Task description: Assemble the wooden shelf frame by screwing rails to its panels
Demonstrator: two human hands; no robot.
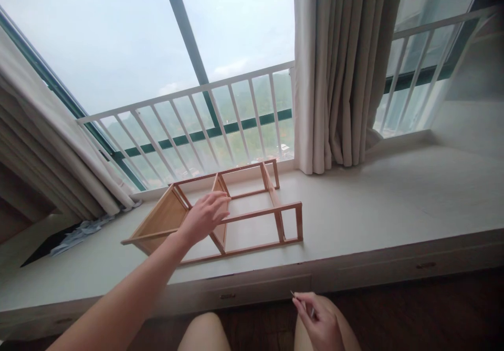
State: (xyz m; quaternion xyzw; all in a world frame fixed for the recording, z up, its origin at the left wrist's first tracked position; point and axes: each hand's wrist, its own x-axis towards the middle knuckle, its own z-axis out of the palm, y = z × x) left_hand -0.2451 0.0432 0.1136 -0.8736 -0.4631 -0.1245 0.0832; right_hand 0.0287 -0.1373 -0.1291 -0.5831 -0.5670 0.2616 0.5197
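Note:
A small wooden shelf unit (260,215) lies on its side on the white window ledge (354,209). Its frame has slim rails and several cross panels, one of them a solid end panel (163,212) at the left. My left hand (205,214) reaches over the upper rail beside the middle panel, fingers stretched out and seemingly touching the wood. Low in view, above my knee, my right hand (319,322) is closed in a pinch on a thin metal rod-like tool (292,293). Most of that tool is hidden by the fingers, so its exact kind is unclear.
A dark flat item with crumpled grey cloth (84,234) lies at the ledge's left end. Behind stand a white railing (252,104) and the window, with beige curtains (334,78) hanging down to the ledge. Drawers with handles (227,296) line the ledge's front, above a dark floor.

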